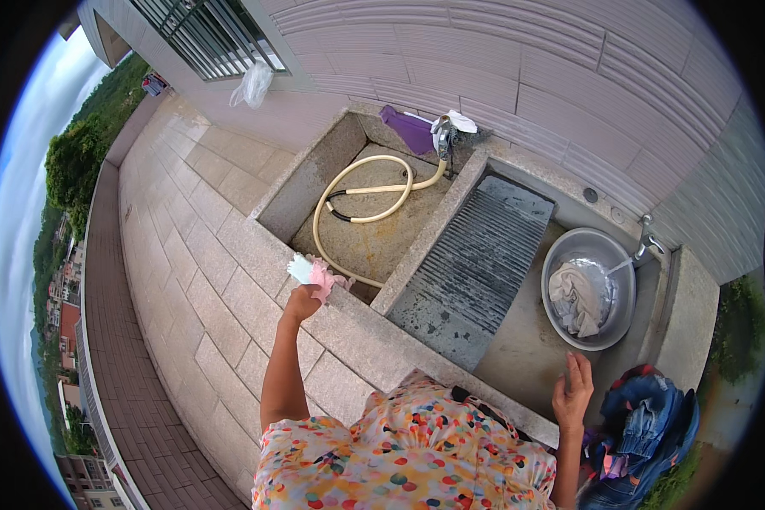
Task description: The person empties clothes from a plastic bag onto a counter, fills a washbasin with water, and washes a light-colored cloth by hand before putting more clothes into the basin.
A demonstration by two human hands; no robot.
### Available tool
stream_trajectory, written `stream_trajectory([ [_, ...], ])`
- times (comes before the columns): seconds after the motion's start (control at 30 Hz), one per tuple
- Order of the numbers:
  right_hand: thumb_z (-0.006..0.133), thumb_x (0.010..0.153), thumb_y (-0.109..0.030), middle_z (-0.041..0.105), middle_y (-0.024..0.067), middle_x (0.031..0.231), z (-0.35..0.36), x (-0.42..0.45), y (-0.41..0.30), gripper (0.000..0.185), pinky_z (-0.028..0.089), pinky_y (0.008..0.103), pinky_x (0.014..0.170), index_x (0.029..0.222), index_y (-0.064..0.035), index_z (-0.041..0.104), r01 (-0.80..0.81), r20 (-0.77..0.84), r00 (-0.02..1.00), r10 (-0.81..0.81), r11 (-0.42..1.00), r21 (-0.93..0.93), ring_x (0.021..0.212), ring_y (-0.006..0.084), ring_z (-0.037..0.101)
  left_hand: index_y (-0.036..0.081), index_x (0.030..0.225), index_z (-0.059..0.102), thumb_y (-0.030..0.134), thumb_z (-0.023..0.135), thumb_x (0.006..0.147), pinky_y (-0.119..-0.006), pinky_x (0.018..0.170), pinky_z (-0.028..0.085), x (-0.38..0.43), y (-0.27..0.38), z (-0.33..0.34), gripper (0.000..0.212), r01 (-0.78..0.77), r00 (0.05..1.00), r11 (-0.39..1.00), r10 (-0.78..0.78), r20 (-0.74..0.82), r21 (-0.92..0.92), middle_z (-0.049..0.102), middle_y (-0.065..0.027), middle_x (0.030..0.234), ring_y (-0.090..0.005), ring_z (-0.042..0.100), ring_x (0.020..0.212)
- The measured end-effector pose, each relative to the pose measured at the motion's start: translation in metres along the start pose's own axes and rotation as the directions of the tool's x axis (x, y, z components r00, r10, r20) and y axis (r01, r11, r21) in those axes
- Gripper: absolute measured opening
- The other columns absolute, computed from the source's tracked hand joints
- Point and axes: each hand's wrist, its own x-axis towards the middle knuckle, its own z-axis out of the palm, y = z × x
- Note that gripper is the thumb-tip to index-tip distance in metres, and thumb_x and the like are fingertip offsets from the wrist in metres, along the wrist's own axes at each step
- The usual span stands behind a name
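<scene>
My left hand (pixel 303 302) grips a small pink and pale-mint cloth item (pixel 322 275) by the front rim of the left concrete tub (pixel 322 175). What kind of item it is I cannot tell. Nothing is in my right hand (pixel 572 392), which hovers over the front of the right-hand basin with fingers slightly apart. Just beyond it stands a round metal washbasin (pixel 626 306) holding water and a bunched beige cloth (pixel 575 299). Water runs into it from a metal tap (pixel 647 239). A ridged stone washboard (pixel 484 255) slopes to its left.
A cream hose (pixel 373 189) lies coiled in the left tub. Purple cloth (pixel 408 131) hangs by the second tap (pixel 444 134). Denim clothes (pixel 650 427) are heaped at the right end. A plastic bag (pixel 253 84) hangs at the barred window. Tiled floor (pixel 185 268) extends left to a low wall.
</scene>
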Motion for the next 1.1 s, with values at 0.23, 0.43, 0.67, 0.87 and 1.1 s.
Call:
stream_trajectory([
  [0.23, 0.052, 0.064, 0.008, 0.055, 0.019, 0.1, -0.002, 0.002, 0.002, 0.038, 0.046, 0.0363, 0.077, 0.101, 0.0023, 0.056, -0.029, -0.035, 0.999, 0.026, 0.995, -0.098, 0.088, 0.0349, 0.056, 0.01, 0.09, 0.066, 0.012, 0.05, 0.071, -0.044, 0.07, 0.049, 0.055, 0.125, -0.068, 0.025, 0.213, 0.945, 0.955, -0.148, -0.292, 0.207, 0.063, -0.019, 0.081, -0.0348, 0.061, 0.08],
  [0.43, 0.054, 0.063, 0.004, 0.056, 0.0153, 0.099, 0.005, -0.003, 0.003, 0.036, 0.049, 0.0365, 0.071, 0.098, -0.0006, 0.058, -0.099, 0.017, 0.995, 0.101, 0.991, -0.089, 0.085, 0.0319, 0.057, 0.011, 0.103, 0.062, 0.013, 0.05, 0.074, -0.041, 0.076, 0.047, 0.095, 0.26, -0.033, 0.031, -0.302, 0.949, 0.949, 0.292, 0.116, 0.086, 0.063, -0.0174, 0.087, -0.0332, 0.06, 0.083],
  [0.67, 0.054, 0.065, 0.002, 0.055, 0.0149, 0.101, 0.005, -0.019, 0.027, 0.033, 0.049, 0.0351, 0.073, 0.098, -0.0002, 0.058, -0.233, -0.014, 0.973, 0.232, 0.969, -0.086, 0.087, 0.0306, 0.057, 0.01, 0.109, 0.059, 0.014, 0.049, 0.075, -0.039, 0.086, 0.043, 0.102, 0.419, 0.086, 0.035, -0.759, 0.491, 0.651, 0.592, 0.639, -0.02, 0.06, -0.0169, 0.102, -0.0314, 0.056, 0.097],
  [0.87, 0.055, 0.069, 0.001, 0.053, 0.0176, 0.101, 0.013, -0.008, 0.068, 0.033, 0.048, 0.033, 0.07, 0.101, 0.0029, 0.056, -0.471, -0.111, 0.864, 0.491, 0.866, 0.166, 0.083, 0.0297, 0.058, 0.008, 0.106, 0.061, 0.017, 0.053, 0.072, -0.034, 0.083, 0.045, 0.142, 0.485, 0.244, 0.036, -0.76, 0.157, 0.566, 0.636, 0.755, -0.319, 0.061, -0.0171, 0.101, -0.0297, 0.057, 0.097],
  [1.1, 0.053, 0.077, -0.007, 0.058, 0.0134, 0.089, 0.057, 0.017, 0.151, 0.029, 0.047, 0.0271, 0.063, 0.103, 0.0047, 0.057, -0.668, -0.193, 0.504, 0.842, 0.522, 0.531, 0.072, 0.0158, 0.057, 0.006, 0.091, 0.063, 0.024, 0.052, 0.073, -0.036, 0.077, 0.046, 0.202, 0.53, 0.359, 0.028, -0.229, 0.722, 0.921, 0.377, 0.58, -0.314, 0.062, -0.0204, 0.087, -0.0314, 0.06, 0.084],
])
